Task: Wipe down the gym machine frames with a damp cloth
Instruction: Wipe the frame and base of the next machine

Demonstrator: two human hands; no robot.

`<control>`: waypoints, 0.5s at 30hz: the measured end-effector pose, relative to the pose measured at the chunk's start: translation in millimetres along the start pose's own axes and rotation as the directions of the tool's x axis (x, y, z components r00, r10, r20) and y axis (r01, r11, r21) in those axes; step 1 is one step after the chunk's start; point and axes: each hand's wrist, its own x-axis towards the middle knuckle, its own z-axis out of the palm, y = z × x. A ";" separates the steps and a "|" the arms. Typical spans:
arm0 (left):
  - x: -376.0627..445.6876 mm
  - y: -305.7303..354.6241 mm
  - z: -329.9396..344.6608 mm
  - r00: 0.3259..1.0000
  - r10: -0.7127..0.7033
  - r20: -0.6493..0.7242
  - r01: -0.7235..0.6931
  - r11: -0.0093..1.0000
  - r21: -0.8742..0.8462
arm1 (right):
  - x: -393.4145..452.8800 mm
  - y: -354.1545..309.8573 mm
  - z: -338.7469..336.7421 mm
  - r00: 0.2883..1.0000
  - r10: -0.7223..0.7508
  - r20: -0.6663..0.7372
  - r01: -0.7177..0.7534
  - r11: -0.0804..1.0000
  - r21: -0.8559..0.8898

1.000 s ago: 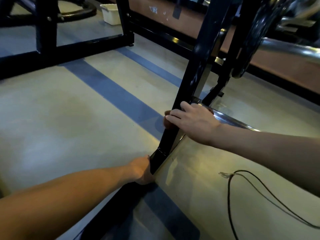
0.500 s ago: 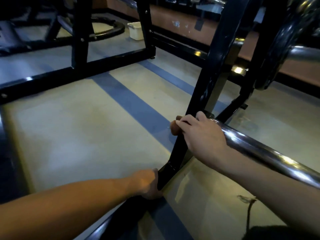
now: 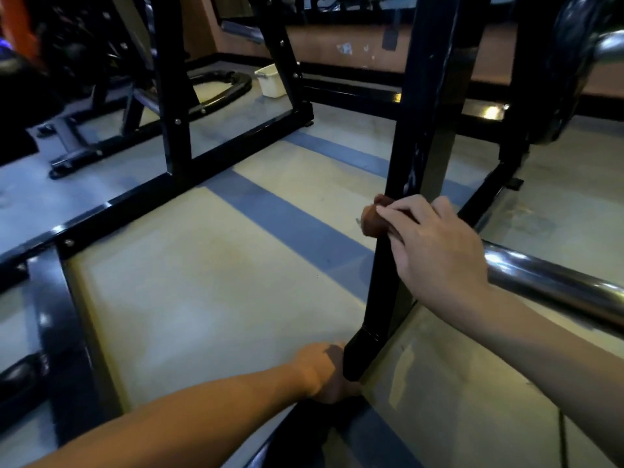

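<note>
Nearest to us, our left hand (image 3: 326,371) sits at the foot of the black upright post (image 3: 410,184), low against the floor; its fingers are hidden behind the post base, so we cannot tell whether they grip it or just rest there. The post base meets a dark floor rail (image 3: 304,430) running toward the bottom edge. Further up the same post, our right hand (image 3: 435,246) holds the brown cloth (image 3: 373,219), fingers curled over it and pressing it against the post's near-left edge; a wad of cloth sticks out left of the fingertips. The post surface above the cloth shows pale streaks and scuffs. A chrome bar (image 3: 553,285) runs from behind our right wrist off to the right edge. The floor (image 3: 202,292) is pale beige with a blue-grey stripe (image 3: 293,224) crossing diagonally behind the post. To the left, a black base frame (image 3: 111,211) with bolts lies flat on the floor, and a second black upright (image 3: 175,106) rises from it. Further back, a white plastic tub (image 3: 270,81) stands on the floor just beside another frame leg. At far right, a dark weight plate (image 3: 570,72) hangs on a chrome sleeve. A brownish wall (image 3: 337,42) with a black skirting closes the scene; details there are blurred.
</note>
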 end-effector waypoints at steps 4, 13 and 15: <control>-0.8 1.3 -1.3 1.000 -0.005 0.016 0.006 1.000 -0.006 | 0.7 -7.3 9.5 0.995 -0.065 0.081 0.067 0.998 -0.019; 1.9 -1.2 0.3 0.999 -0.032 0.012 0.032 0.999 -0.019 | 6.5 -0.3 0.6 1.000 -0.030 0.002 0.030 0.999 -0.021; 4.8 -3.4 4.7 0.998 -0.063 0.001 0.063 0.998 -0.002 | -9.8 -5.5 10.0 0.988 -0.109 0.105 0.113 0.993 -0.031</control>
